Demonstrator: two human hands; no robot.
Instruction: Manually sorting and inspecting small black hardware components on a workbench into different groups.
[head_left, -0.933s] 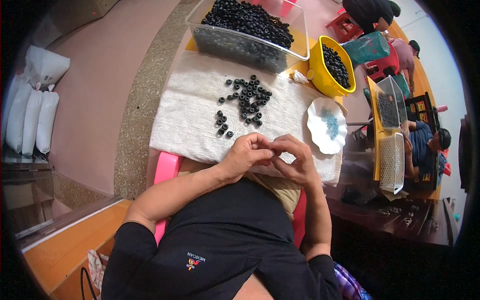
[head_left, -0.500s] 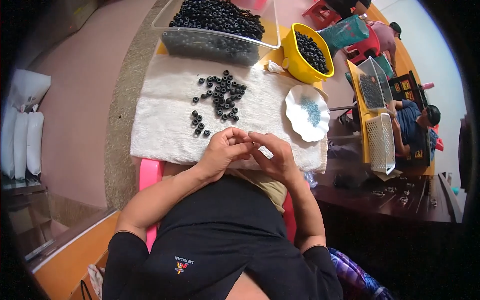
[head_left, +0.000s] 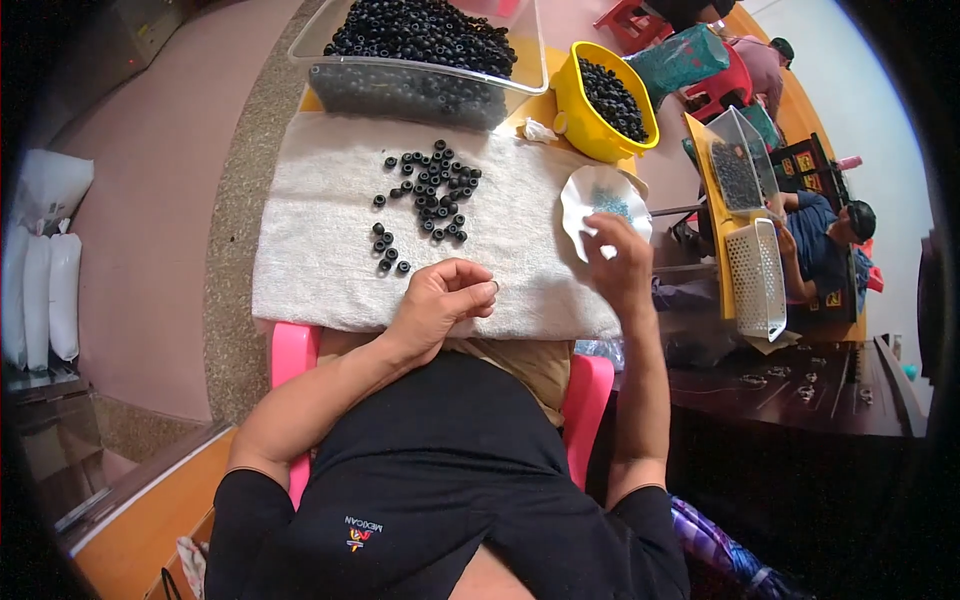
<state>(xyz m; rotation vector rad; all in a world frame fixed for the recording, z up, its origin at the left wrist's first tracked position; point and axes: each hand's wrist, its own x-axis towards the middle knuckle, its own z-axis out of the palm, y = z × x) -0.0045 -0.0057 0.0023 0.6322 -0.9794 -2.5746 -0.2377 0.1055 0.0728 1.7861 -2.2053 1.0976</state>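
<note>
My left hand [head_left: 445, 305] is closed above the near edge of the white towel [head_left: 320, 230], thumb pressed against fingers. A small dark piece [head_left: 495, 285] peeks out at its fingertips, most likely one of the black ring-shaped pieces; most of it is covered. My right hand [head_left: 622, 265] hovers at the near right rim of a white scalloped dish [head_left: 577, 200], fingers curved and apart, with nothing visible in them. Tiny pale-blue bits [head_left: 608, 203] lie in that dish. Several black ring-shaped pieces [head_left: 432, 190] are scattered on the towel beyond my left hand.
A clear plastic bin [head_left: 400, 95] full of black pieces stands at the far side, beside a yellow basin [head_left: 610, 140] of the same. Crumpled tissue [head_left: 538, 131] lies between. At right, a co-worker [head_left: 825, 235] sits by a white perforated basket [head_left: 755, 285].
My right hand has left my left hand and moved right and away from me to the dish. The left hand stays nearly in place, fingers still pinched.
</note>
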